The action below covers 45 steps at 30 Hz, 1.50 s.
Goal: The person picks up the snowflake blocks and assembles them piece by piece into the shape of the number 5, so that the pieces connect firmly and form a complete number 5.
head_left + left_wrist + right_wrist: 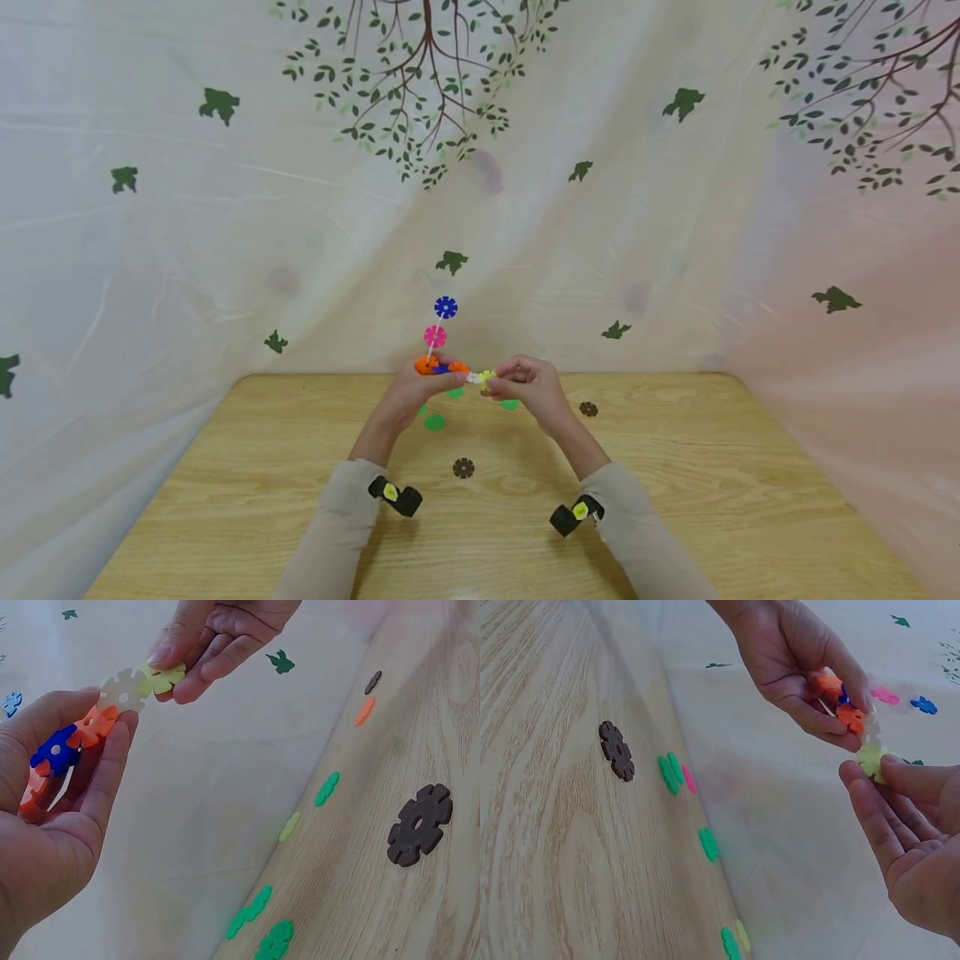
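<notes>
My left hand [401, 398] grips a chain of notched, flower-shaped plastic discs. In the left wrist view it runs from an orange disc through a blue disc [54, 754] and another orange disc [94, 726] to a white disc [122, 694]. Thumb and fingers of my right hand [538, 393] pinch a yellow disc [163, 678] against the white one's edge; whether their notches interlock I cannot tell. Above the left hand a pink disc [435, 337] and a dark blue disc [446, 307] rise from the chain, with white discs seen edge-on between. Fingers partly hide the chain.
On the wooden table [660, 500] lie a brown disc [463, 468] near the middle and another brown disc [588, 409] toward the right. Several green discs [435, 422] lie near the far edge, with an orange disc [365, 711] and a pink disc [688, 778]. A printed curtain [360, 250] hangs behind.
</notes>
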Tool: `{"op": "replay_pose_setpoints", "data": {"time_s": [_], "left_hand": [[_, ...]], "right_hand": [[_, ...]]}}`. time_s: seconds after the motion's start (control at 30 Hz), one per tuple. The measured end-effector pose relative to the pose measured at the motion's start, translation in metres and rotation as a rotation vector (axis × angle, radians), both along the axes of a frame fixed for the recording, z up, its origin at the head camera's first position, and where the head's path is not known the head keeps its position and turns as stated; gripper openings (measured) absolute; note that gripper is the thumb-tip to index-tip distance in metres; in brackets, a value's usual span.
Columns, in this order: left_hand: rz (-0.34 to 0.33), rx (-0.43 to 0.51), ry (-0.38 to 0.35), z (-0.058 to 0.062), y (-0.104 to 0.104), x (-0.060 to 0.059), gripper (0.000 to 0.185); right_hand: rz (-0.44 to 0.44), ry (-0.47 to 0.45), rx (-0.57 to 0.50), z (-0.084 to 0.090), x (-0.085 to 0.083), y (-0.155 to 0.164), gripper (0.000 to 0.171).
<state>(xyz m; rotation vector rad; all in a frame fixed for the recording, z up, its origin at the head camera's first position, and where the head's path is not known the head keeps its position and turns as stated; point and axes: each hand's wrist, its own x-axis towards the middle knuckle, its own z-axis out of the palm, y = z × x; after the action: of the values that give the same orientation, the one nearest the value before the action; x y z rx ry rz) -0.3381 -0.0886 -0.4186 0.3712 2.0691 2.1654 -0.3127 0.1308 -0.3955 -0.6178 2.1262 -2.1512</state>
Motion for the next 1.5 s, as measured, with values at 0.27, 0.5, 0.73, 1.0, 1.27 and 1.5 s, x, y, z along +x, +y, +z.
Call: {"op": "replay_pose_setpoints", "data": {"time_s": [0.27, 0.5, 0.73, 1.0, 1.27, 1.5], "left_hand": [[0.011, 0.026, -0.014, 0.001, 0.0, 0.0, 0.046], [-0.01, 0.109, 0.008, 0.002, 0.001, -0.002, 0.046], [-0.029, 0.169, 0.049, -0.001, 0.007, -0.003, 0.047], [-0.061, 0.097, 0.118, -0.004, 0.012, -0.004, 0.051], [-0.052, 0.1, 0.08, -0.004, 0.012, -0.003, 0.043], [-0.034, 0.094, 0.057, -0.006, 0.011, -0.004, 0.036]], "right_hand": [[0.011, -0.001, 0.034, -0.02, -0.015, 0.003, 0.024], [0.003, -0.045, 0.069, -0.026, -0.016, 0.0, 0.023], [-0.014, -0.074, 0.056, -0.031, -0.018, -0.003, 0.023], [-0.059, -0.11, 0.041, -0.031, -0.02, -0.006, 0.024], [-0.03, -0.076, 0.026, -0.035, -0.019, -0.008, 0.019], [0.034, -0.016, 0.008, -0.049, -0.027, -0.008, 0.017]]}}
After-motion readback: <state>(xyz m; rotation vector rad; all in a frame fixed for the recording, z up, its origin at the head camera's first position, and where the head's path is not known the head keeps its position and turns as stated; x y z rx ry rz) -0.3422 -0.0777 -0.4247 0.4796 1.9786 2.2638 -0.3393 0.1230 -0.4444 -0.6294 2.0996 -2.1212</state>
